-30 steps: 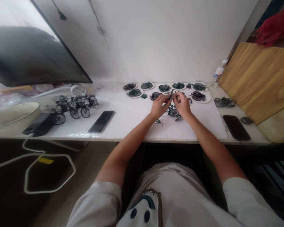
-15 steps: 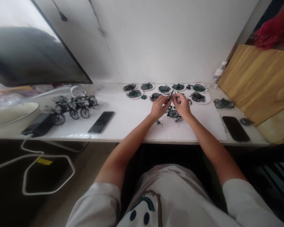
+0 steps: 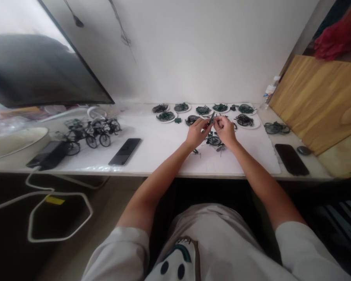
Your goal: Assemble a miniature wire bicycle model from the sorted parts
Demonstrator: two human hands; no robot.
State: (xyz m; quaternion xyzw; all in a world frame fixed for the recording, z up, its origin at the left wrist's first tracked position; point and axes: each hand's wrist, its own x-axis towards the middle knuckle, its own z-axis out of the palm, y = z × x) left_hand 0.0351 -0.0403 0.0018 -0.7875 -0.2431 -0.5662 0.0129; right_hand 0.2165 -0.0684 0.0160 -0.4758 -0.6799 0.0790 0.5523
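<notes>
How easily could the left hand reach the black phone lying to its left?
Probably easily: only bare tabletop lies between the left hand and the phone, which lies flat near the front edge. That hand is pinching a small dark part, though.

Left hand (image 3: 196, 132) and right hand (image 3: 226, 130) meet round a thin dark piece (image 3: 212, 117), too small to name, and the right hand's grip can't be read. They half hide a small model (image 3: 213, 139). The plates (image 3: 173, 116) behind hold parts too tiny to sort, and the screen (image 3: 32, 66) runs off the left edge
</notes>
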